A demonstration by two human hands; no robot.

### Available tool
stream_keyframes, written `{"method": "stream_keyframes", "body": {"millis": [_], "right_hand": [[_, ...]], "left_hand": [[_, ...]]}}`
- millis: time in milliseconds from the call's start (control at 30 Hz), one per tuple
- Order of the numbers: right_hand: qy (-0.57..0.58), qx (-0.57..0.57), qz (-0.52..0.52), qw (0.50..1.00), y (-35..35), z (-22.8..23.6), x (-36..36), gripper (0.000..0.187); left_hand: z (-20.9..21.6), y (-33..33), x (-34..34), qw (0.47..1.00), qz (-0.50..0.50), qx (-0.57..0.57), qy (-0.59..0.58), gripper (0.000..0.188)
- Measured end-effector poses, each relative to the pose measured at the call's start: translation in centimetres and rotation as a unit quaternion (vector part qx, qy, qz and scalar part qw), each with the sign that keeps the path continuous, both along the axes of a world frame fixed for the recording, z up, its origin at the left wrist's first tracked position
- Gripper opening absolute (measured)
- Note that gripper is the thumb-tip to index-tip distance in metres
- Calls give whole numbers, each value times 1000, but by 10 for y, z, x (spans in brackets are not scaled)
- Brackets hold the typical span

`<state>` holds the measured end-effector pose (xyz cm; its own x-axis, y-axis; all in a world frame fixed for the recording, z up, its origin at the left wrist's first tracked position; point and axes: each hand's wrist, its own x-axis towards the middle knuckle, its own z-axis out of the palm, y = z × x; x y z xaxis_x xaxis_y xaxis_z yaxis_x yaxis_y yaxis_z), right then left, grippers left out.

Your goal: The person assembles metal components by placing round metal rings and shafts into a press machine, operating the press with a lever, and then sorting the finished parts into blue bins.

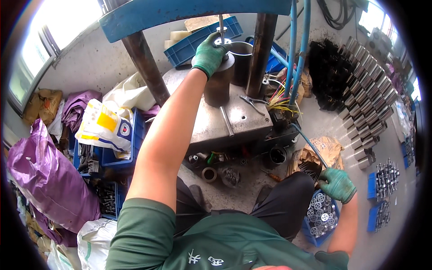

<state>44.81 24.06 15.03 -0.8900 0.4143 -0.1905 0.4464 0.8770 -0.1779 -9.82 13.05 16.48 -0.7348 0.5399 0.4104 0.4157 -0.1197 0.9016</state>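
My left hand (209, 55), in a green glove, reaches up to the press. Its fingers close round a light metal spoked disc (222, 41) on top of a thick steel cylinder (218, 85). A thin vertical shaft (221, 23) with a collar rises above the disc. The cylinder stands on the metal press table (207, 121). Low on the right, my gloved right hand (338, 185) is closed round the end of a long thin lever (315, 149), which slants down from the machine. Beneath that hand sits a blue crate (312, 234) of spoked metal wheels (320, 215).
Pliers (253, 103) and a short metal rod (227, 121) lie on the press table. Steel columns (143, 65) flank it. Stacked metal tubes (369, 101) line the right side; purple sacks (49, 175) and blue crates (135, 139) crowd the left. A brown paper bag (326, 150) stands near the lever.
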Motion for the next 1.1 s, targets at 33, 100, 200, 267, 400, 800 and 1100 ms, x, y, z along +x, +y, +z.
{"method": "stream_keyframes", "body": {"millis": [33,100,200,267,400,800,1100], "right_hand": [[-4,-1,-3,1000,1,1,-1,25],[-30,-2,-21,999,4,5,-2,27],[-2,-20,-6,1000,10,18,-8,29],[27,-36,-3,999,16,19,-11,32],[26,-24,26,999,18,11,-5,32],[1,-29,62,998,29,-2,7,30],[28,-24,57,998,32,-6,9,31]], "left_hand": [[0,0,1,1000,-5,8,-6,57],[2,1,2,1000,6,-6,2,57],[0,2,0,1000,4,-11,-14,60],[-2,1,-8,1000,5,-8,-9,62],[-5,2,-9,1000,1,-4,-9,61],[-8,6,-15,1000,12,-7,9,56],[1,-1,-2,998,-16,31,-48,44]]}}
